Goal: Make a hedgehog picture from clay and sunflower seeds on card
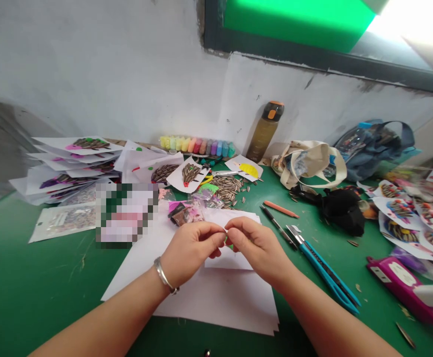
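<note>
The left hand [191,248] and right hand [257,248] are held pinched, fingertips almost meeting above white paper [216,301], presumably for fine control; what is gripped cannot be told.

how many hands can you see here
2: the left hand and the right hand, fingertips close together above the white paper. No other hands show.

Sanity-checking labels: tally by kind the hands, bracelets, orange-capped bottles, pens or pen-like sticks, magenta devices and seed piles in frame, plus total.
Hands: 2 (left hand, right hand)
Silver bracelet: 1
Orange-capped bottle: 1
Pens/sticks: 2 (orange stick, black pen)
Magenta device: 1
Seed pile: 1 (seeds overlap, uncountable)
Total: 8
</note>
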{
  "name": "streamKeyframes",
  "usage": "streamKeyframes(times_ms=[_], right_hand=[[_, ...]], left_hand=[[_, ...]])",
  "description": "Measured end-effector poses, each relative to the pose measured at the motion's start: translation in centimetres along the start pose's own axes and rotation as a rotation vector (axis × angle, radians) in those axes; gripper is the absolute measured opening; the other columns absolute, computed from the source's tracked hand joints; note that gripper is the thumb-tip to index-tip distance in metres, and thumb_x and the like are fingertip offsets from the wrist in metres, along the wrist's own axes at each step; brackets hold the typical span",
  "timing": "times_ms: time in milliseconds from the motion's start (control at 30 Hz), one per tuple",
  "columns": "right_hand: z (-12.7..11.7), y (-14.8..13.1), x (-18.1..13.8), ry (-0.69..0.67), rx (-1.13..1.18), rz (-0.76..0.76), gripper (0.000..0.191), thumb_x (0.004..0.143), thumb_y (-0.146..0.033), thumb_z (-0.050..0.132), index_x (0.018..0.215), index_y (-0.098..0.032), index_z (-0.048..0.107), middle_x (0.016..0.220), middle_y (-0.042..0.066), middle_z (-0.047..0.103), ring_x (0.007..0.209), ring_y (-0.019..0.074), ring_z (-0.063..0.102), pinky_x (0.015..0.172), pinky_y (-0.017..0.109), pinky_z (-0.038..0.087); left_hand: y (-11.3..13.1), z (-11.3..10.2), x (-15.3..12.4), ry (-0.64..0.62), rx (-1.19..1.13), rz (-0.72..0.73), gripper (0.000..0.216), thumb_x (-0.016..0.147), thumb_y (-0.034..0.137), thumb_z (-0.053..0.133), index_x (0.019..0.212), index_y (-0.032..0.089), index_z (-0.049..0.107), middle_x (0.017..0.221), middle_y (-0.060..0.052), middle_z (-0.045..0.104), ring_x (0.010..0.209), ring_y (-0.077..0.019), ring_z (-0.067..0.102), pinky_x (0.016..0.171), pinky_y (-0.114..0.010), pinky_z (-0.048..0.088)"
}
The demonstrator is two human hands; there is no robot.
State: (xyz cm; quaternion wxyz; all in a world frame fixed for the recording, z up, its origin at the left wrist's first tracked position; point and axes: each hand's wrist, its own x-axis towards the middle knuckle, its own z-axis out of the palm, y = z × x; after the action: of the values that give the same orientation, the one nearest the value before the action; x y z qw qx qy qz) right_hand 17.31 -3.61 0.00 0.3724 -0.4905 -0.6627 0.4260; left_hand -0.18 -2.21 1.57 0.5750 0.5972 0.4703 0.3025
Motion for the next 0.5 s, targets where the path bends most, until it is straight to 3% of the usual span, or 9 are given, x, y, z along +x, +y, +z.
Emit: streamKeyframes(times_ms=[100,200,367,500], right_hand=[[0.00,-0.35,-0.04,-0.025,-0.070,-0.096,0.013,0.086,-0.024,0.059,0.098,-0.023,0.062,0.077,-0.001,0.067,0.071,0.0131,0.059,0.067,0.026,0.046],[0.07,-0.61,-0.06,-0.045,-0.138,-0.139,0.013,0.088,-0.017,0.053,0.092,-0.024,0.064,0.080,-0.002,0.068,0.074,0.0125,0.059,0.068,0.025,0.044],[-0.03,-0.33,0.08,-0.014,-0.214,-0.183,0.016,0.092,-0.021,0.051,0.084,-0.023,0.064,0.079,-0.002,0.067,0.075,0.0130,0.059,0.070,0.025,0.044],[-0.11,0.19,0.05,0.005,-0.354,-0.300,0.021,0.096,-0.025,0.046,0.086,-0.022,0.064,0.077,0.001,0.065,0.073,0.0143,0.057,0.069,0.027,0.042]], left_hand=[[0.09,-0.07,0.15,-0.020,-0.038,-0.023,0.030,0.082,0.041,0.059,0.067,0.016,0.065,0.057,0.001,0.059,0.055,-0.0119,0.056,0.054,-0.022,0.045],[-0.04,-0.14,0.24,-0.026,-0.052,-0.032,0.037,0.083,0.045,0.057,0.062,0.015,0.062,0.059,0.000,0.059,0.054,-0.0116,0.056,0.053,-0.023,0.045],[-0.32,-0.09,0.30,-0.064,-0.109,-0.071,0.031,0.077,0.045,0.065,0.068,0.015,0.064,0.063,0.001,0.059,0.055,-0.0104,0.055,0.054,-0.023,0.044],[-0.39,-0.02,0.30,-0.091,-0.185,-0.097,0.036,0.077,0.049,0.065,0.068,0.014,0.063,0.065,0.000,0.060,0.054,-0.0105,0.055,0.055,-0.024,0.045]])
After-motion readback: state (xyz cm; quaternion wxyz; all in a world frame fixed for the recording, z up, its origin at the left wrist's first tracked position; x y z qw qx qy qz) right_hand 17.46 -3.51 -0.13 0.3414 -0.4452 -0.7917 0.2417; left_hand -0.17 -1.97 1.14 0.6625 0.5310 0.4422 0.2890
